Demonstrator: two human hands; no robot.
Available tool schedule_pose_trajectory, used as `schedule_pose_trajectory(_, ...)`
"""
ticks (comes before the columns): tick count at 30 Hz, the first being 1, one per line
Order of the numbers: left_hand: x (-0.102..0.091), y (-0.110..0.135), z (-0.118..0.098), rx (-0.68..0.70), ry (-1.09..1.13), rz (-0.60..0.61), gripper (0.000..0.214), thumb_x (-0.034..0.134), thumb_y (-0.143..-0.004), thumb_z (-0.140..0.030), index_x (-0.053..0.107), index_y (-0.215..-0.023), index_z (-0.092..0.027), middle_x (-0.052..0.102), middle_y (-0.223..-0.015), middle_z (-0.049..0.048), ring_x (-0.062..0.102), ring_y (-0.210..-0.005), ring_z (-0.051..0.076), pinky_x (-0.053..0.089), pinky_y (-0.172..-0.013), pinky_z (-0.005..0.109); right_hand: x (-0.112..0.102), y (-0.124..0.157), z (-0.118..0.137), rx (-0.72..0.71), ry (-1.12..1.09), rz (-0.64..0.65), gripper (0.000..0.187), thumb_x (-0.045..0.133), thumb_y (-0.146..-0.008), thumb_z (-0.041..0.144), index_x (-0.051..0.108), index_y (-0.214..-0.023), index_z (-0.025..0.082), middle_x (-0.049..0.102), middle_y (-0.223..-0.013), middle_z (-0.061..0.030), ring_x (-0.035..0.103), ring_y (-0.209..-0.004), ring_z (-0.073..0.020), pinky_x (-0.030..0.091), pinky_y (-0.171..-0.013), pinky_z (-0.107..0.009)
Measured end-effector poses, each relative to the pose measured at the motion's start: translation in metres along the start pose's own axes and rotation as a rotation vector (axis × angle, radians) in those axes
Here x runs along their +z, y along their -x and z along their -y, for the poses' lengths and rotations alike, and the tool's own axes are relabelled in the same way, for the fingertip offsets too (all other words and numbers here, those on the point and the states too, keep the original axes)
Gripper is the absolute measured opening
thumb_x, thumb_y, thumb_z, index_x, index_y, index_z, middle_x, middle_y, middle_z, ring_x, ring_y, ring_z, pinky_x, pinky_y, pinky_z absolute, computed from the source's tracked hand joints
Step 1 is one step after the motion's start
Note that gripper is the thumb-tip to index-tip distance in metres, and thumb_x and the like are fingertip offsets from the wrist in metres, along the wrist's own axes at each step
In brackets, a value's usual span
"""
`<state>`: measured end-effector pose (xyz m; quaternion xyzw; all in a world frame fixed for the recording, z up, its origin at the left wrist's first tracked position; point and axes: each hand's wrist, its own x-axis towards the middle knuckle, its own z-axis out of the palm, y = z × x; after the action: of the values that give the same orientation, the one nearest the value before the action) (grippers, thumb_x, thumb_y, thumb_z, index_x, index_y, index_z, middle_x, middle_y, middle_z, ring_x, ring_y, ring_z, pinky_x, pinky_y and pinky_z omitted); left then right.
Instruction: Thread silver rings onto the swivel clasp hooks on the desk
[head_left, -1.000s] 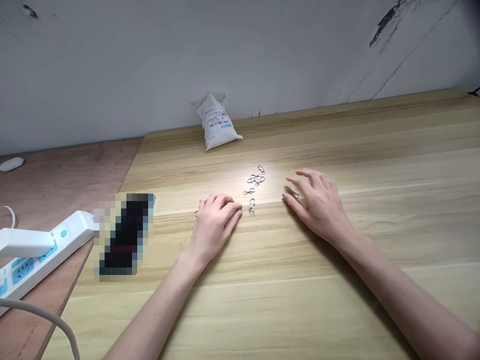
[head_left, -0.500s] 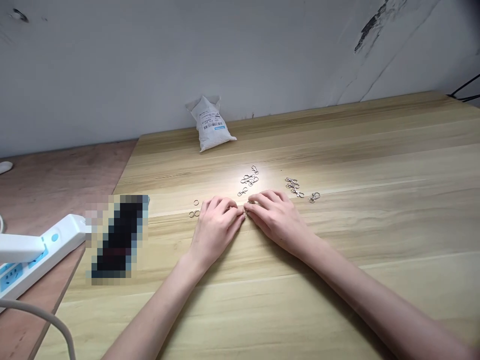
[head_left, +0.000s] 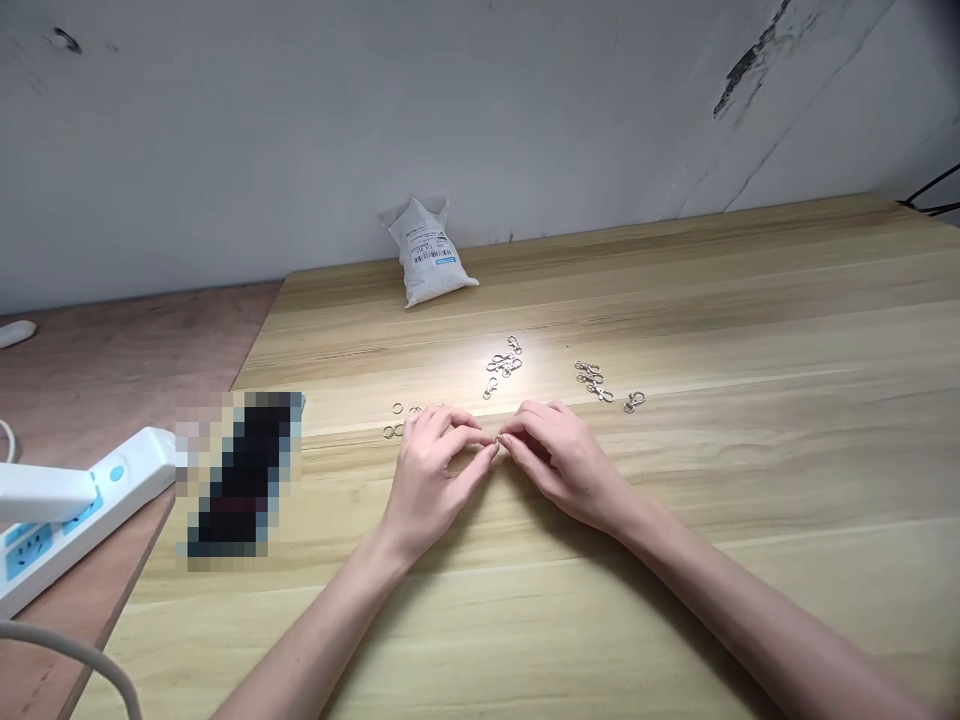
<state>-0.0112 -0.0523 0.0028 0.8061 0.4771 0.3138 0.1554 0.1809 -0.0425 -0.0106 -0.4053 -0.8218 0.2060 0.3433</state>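
Fingertips of my left hand [head_left: 435,475] and my right hand [head_left: 562,465] meet just above the wooden table. Between them is pinched a small shiny metal piece [head_left: 498,438], mostly covered by the fingers, so its exact kind is hard to tell. Several small metal rings [head_left: 397,408] lie beside and behind my left hand, some partly hidden by it. Beyond the hands sits a loose group of lobster clasps [head_left: 504,365]. Farther right is a second group of lobster clasps [head_left: 592,380], with a single lobster clasp [head_left: 634,402] apart from it.
A white plastic packet [head_left: 431,255] with a printed label stands near the wall. To the left lies a dark, pixelated flat object [head_left: 244,475]. A white power strip [head_left: 135,470] with a grey cable [head_left: 82,650] occupies the lower brown surface at far left.
Both hands have drawn slightly nearer, fingertips still together, and the metal piece shows more between them. More rings now show behind my left hand. The whole view has shifted slightly.
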Motion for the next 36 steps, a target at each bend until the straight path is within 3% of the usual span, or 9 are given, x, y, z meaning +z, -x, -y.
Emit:
schedule_pose_trajectory(5,-0.005,0.000,0.001,0.024,0.048,0.032,0.010,0.059,-0.091,-0.021,0.069,-0.091,-0.022,0.066,-0.091,0.0029,0.057,-0.088,0.018,0.040,-0.084,0.037,-0.004,0.001,0.005,0.098,-0.131,0.042,0.017,0.047,-0.096,0.022,0.060,-0.085,0.019,0.059,-0.074,-0.0001,0.050,-0.068,-0.0133,0.038,-0.075,-0.030)
schedule_pose_trajectory(14,-0.005,0.001,-0.002,0.080,0.024,0.006,0.008,0.059,-0.090,-0.022,0.067,-0.088,-0.022,0.065,-0.094,0.0024,0.058,-0.090,0.018,0.039,-0.089,0.040,-0.001,0.002,0.006,0.120,-0.121,0.024,0.017,0.047,-0.094,0.021,0.058,-0.081,0.019,0.061,-0.072,0.0000,0.052,-0.066,-0.0134,0.039,-0.076,-0.031)
schedule_pose_trajectory(17,-0.005,0.002,-0.002,0.075,0.013,-0.017,0.008,0.060,-0.089,-0.021,0.066,-0.094,-0.022,0.065,-0.096,0.0035,0.059,-0.094,0.019,0.040,-0.090,0.039,0.001,0.002,0.007,0.094,-0.102,-0.001,0.015,0.048,-0.092,0.020,0.056,-0.080,0.019,0.060,-0.071,0.0003,0.051,-0.066,-0.0135,0.039,-0.076,-0.031)
schedule_pose_trajectory(22,-0.007,0.000,-0.002,0.219,-0.150,-0.056,0.016,0.060,-0.087,-0.014,0.067,-0.097,-0.024,0.069,-0.094,0.0020,0.060,-0.091,0.018,0.039,-0.094,0.041,0.000,0.003,0.011,0.146,-0.141,0.003,0.016,0.052,-0.090,0.021,0.054,-0.075,0.020,0.058,-0.068,0.0012,0.050,-0.067,-0.0138,0.040,-0.076,-0.031)
schedule_pose_trajectory(30,-0.006,-0.002,0.000,0.390,-0.310,-0.129,0.013,0.064,-0.084,-0.011,0.066,-0.089,-0.023,0.071,-0.087,-0.0001,0.062,-0.082,0.015,0.041,-0.096,0.039,-0.003,0.000,0.017,0.361,-0.518,0.054,0.021,0.053,-0.091,0.028,0.058,-0.073,0.019,0.057,-0.067,0.0012,0.049,-0.063,-0.0125,0.040,-0.060,-0.026)
schedule_pose_trajectory(36,-0.006,-0.001,-0.001,0.373,-0.279,-0.136,0.011,0.063,-0.085,-0.011,0.065,-0.087,-0.021,0.070,-0.087,0.0012,0.062,-0.084,0.015,0.042,-0.095,0.039,-0.003,0.001,0.017,0.485,-0.769,0.086,0.025,0.057,-0.091,0.037,0.060,-0.076,0.018,0.052,-0.066,0.0027,0.046,-0.059,-0.0104,0.038,-0.056,-0.024)
